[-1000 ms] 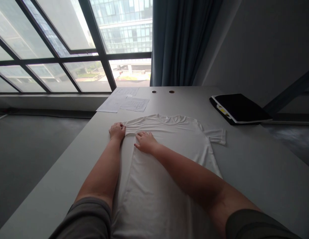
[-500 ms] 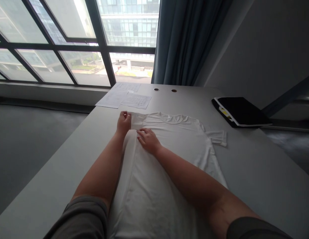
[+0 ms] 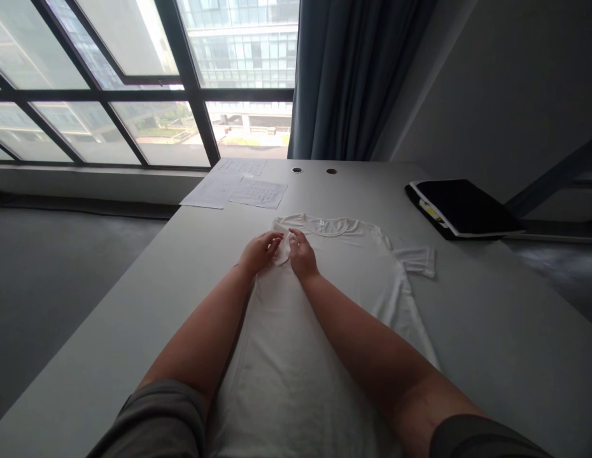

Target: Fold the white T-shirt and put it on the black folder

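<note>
A white short-sleeved T-shirt (image 3: pixel 353 273) lies spread on the table, its neckline away from me and its lower part toward me. My left hand (image 3: pixel 261 252) is at the left shoulder, with bent fingers closed on the sleeve cloth, which is folded inward over the shirt. Just to the right, my right hand (image 3: pixel 303 256) rests on the shirt with its fingers slightly curved and apart, facing the left hand. Bunched cloth shows between the two hands. The right sleeve (image 3: pixel 417 261) lies stretched out to the side.
Several sheets of paper (image 3: pixel 258 192) lie at the table's far left corner, near two round cable holes. A black folder (image 3: pixel 468 207) sits at the right edge. Beyond the white table (image 3: pixel 148 312) are a window and a blue curtain (image 3: pixel 344 83).
My left hand has moved right, bringing the left sleeve from stretched out to folded inward on the shirt. My right hand has shifted slightly right and turned more upright.
</note>
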Motion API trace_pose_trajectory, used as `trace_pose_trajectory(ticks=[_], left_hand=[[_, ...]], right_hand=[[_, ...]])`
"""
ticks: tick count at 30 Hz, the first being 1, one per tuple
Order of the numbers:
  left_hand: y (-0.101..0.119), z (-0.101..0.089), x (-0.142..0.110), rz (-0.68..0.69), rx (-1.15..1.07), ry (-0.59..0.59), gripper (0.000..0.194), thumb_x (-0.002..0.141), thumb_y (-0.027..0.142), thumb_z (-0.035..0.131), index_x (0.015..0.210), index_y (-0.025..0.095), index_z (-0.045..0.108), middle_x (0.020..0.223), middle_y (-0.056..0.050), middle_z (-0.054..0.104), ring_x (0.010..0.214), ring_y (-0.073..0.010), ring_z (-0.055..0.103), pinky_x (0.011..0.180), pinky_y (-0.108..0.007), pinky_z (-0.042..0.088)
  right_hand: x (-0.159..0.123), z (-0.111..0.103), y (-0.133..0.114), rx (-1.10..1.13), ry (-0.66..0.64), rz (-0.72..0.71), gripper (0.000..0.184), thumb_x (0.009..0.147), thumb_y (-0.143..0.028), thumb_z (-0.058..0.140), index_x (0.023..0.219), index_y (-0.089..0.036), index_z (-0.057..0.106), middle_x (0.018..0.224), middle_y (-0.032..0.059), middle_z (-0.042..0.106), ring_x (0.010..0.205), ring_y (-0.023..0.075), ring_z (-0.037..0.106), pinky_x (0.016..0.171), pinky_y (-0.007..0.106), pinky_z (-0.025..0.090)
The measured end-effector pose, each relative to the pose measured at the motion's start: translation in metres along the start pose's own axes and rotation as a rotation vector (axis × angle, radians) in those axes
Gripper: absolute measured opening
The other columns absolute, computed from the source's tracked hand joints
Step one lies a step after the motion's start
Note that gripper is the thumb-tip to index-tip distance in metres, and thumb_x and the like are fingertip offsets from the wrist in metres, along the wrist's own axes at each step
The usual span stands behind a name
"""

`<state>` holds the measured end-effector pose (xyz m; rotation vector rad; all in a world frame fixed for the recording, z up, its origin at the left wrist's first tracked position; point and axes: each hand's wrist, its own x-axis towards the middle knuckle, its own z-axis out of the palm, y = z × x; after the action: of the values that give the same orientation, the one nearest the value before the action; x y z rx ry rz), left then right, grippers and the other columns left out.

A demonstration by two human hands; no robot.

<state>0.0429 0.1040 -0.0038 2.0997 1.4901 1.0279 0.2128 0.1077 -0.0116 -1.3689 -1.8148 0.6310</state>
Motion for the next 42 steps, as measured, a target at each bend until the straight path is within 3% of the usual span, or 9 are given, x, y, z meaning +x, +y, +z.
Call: trace_pose_trajectory(ticks=[6,11,15,20,24,28,35,39,42], left_hand=[[-0.025,-0.022,-0.013,-0.089,0.105,0.009,0.027,0.094,0.033,0.056,0.115,0.024,0.071,0.123,-0.007,0.074,0.117,-0.0217,0.067,0.11,-0.038,0.051],[-0.029,-0.035,-0.023,-0.083,0.088,-0.142,0.039,0.081,0.046,0.072,0.113,0.024,0.071,0.12,-0.007,0.068,0.096,-0.0182,0.067,0.088,-0.031,0.056],[-0.03,-0.035,-0.024,-0.082,0.14,-0.177,0.025,0.085,0.043,0.067,0.102,0.024,0.071,0.1,-0.001,0.069,0.073,-0.0125,0.059,0.075,-0.027,0.051],[-0.031,-0.034,-0.028,-0.066,0.163,-0.178,0.025,0.088,0.04,0.064,0.105,0.025,0.071,0.099,-0.001,0.071,0.071,-0.0121,0.059,0.071,-0.025,0.048],[-0.024,-0.033,-0.034,-0.075,0.219,-0.163,0.025,0.089,0.037,0.06,0.108,0.025,0.073,0.098,-0.001,0.073,0.072,-0.0129,0.061,0.073,-0.026,0.049],[-0.015,-0.03,-0.037,-0.078,0.284,-0.143,0.026,0.091,0.034,0.056,0.106,0.025,0.075,0.101,-0.003,0.074,0.072,-0.0137,0.063,0.077,-0.028,0.051],[-0.017,-0.03,-0.037,-0.071,0.294,-0.12,0.025,0.089,0.029,0.055,0.1,0.026,0.077,0.098,-0.004,0.073,0.073,-0.0143,0.063,0.078,-0.027,0.052],[-0.018,-0.03,-0.036,-0.066,0.286,-0.123,0.023,0.088,0.025,0.054,0.097,0.025,0.075,0.096,-0.004,0.072,0.077,-0.0151,0.065,0.079,-0.028,0.052],[-0.018,-0.029,-0.035,-0.064,0.283,-0.116,0.021,0.087,0.023,0.055,0.095,0.025,0.075,0.094,-0.003,0.072,0.075,-0.0148,0.064,0.079,-0.027,0.052]], right_hand=[[0.006,0.003,0.003,-0.225,-0.048,-0.067,0.046,0.096,-0.026,0.043,0.133,-0.014,0.069,0.134,0.0141,0.069,0.129,0.0278,0.058,0.119,0.04,0.036],[0.008,-0.002,0.009,-0.295,0.02,-0.009,0.058,0.094,-0.029,0.044,0.147,-0.008,0.058,0.147,0.0176,0.06,0.138,0.032,0.048,0.121,0.042,0.034],[0.008,-0.008,0.011,-0.373,0.009,0.096,0.061,0.092,-0.031,0.048,0.147,-0.009,0.058,0.15,0.0203,0.056,0.146,0.0371,0.039,0.124,0.053,0.028],[0.006,-0.009,0.01,-0.427,-0.044,0.133,0.062,0.091,-0.031,0.05,0.148,-0.008,0.057,0.157,0.0222,0.049,0.153,0.0381,0.03,0.125,0.059,0.021],[0.001,-0.009,0.004,-0.427,-0.024,0.062,0.061,0.091,-0.031,0.05,0.149,-0.013,0.057,0.166,0.0186,0.036,0.157,0.0384,0.022,0.126,0.062,0.018],[-0.003,-0.004,-0.007,-0.432,-0.081,-0.096,0.057,0.095,-0.033,0.049,0.15,-0.021,0.057,0.164,0.0113,0.043,0.159,0.0356,0.017,0.128,0.061,0.01],[0.057,0.021,-0.017,-0.495,-0.349,-0.252,0.055,0.102,-0.034,0.04,0.152,-0.015,0.054,0.164,0.0137,0.044,0.151,0.0319,0.035,0.126,0.054,0.021],[0.093,0.028,-0.004,-0.573,-0.537,-0.163,0.063,0.106,-0.043,0.036,0.163,-0.016,0.038,0.173,0.0118,0.025,0.157,0.0327,0.023,0.127,0.061,0.014],[0.099,0.029,0.007,-0.55,-0.493,-0.2,0.064,0.105,-0.045,0.041,0.162,-0.017,0.039,0.174,0.0115,0.021,0.157,0.0325,0.023,0.128,0.055,0.015]])
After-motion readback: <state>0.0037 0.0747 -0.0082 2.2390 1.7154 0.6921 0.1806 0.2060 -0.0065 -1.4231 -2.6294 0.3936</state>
